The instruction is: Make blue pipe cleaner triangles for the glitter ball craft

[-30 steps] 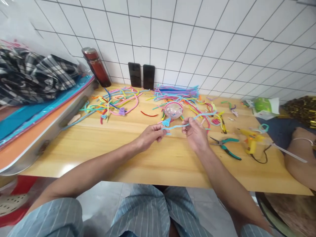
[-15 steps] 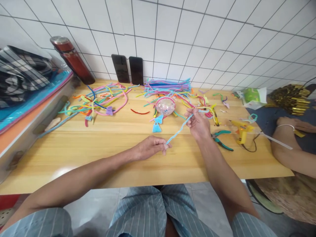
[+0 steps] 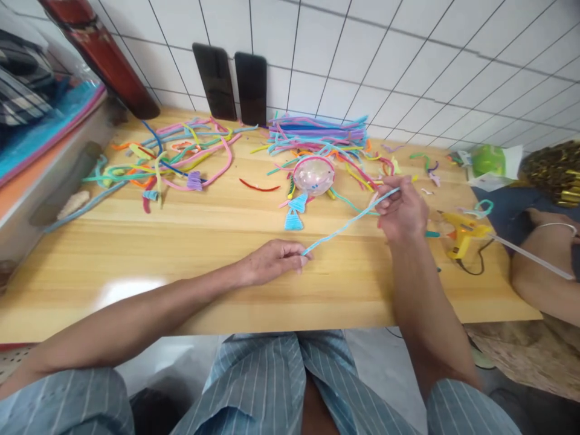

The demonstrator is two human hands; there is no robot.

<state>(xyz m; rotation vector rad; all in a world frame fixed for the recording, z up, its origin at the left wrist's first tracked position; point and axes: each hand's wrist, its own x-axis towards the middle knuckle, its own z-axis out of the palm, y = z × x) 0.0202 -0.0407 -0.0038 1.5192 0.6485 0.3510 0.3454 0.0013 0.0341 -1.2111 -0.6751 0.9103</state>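
Observation:
A light blue pipe cleaner (image 3: 347,225) is stretched straight between my two hands over the wooden table (image 3: 181,254). My left hand (image 3: 272,261) rests on the table and pinches its near end. My right hand (image 3: 401,210) is raised further back and to the right, fingers closed on the far end. Just behind the pipe cleaner lie a clear pink-rimmed dome (image 3: 313,174) and small blue pipe-cleaner shapes (image 3: 294,212).
Heaps of coloured pipe cleaners (image 3: 181,157) cover the back of the table. A yellow glue gun (image 3: 462,232) lies right of my right hand. Two black phones (image 3: 235,81) and a red flask (image 3: 102,51) lean by the tiled wall. Another person's arm (image 3: 539,275) is at the right.
My hands have drawn apart, pulling the blue pipe cleaner straight. The right hand moved right and away; the left settled on the table. The view has tilted closer to the table.

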